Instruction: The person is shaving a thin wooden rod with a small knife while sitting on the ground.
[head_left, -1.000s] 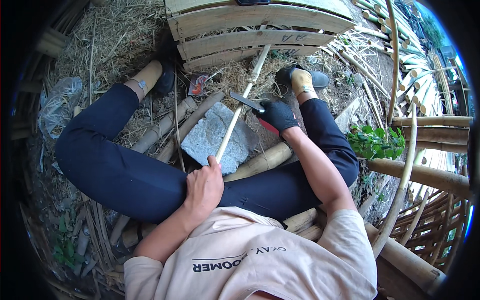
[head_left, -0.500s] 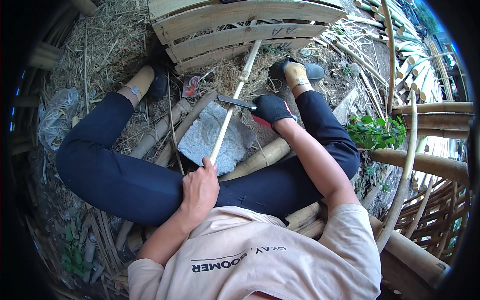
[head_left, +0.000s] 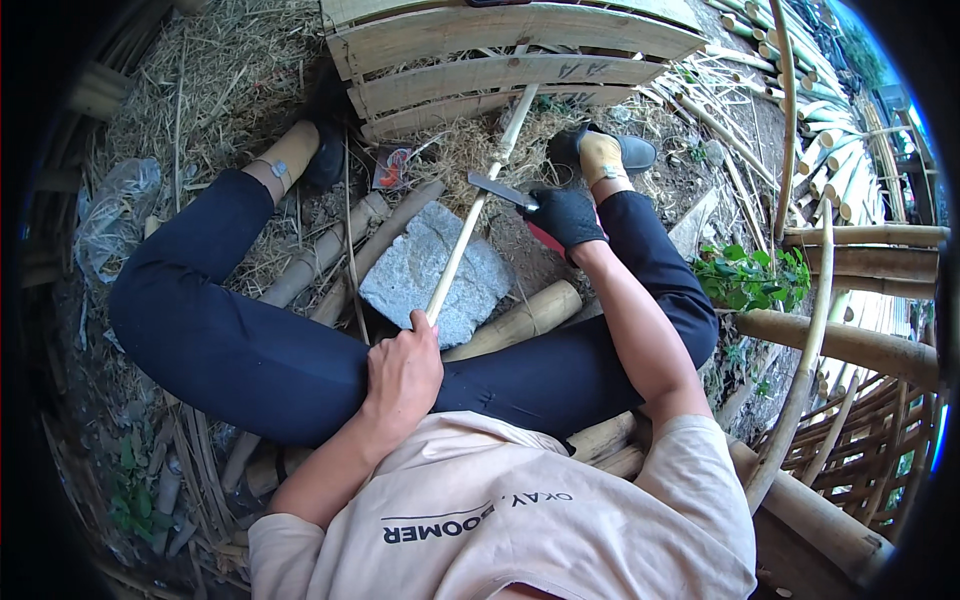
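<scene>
A long pale bamboo strip [head_left: 464, 245] slants away from me, its far part reaching the slatted wooden crate. My bare left hand [head_left: 403, 375] is closed round its near end, resting by my thigh. In a black glove, my right hand [head_left: 565, 220] grips a knife [head_left: 500, 189], whose handle is mostly hidden in the fist. The blade lies across the strip, just on my side of a knobby joint. Beneath the strip's near half is a rough grey stone slab [head_left: 435, 275]; I cannot tell whether they touch.
The slatted wooden crate [head_left: 510, 68] stands ahead between my feet. Bamboo poles [head_left: 520, 318] lie round the slab. At left are a crumpled plastic bag [head_left: 118, 215] and dry straw [head_left: 225, 110]. A leafy plant [head_left: 752, 277] grows at right, near upright and stacked bamboo [head_left: 840, 160].
My right hand and the knife have moved a little farther along the bamboo strip, closer to its joint. My left hand keeps its hold. The whole view has shifted slightly.
</scene>
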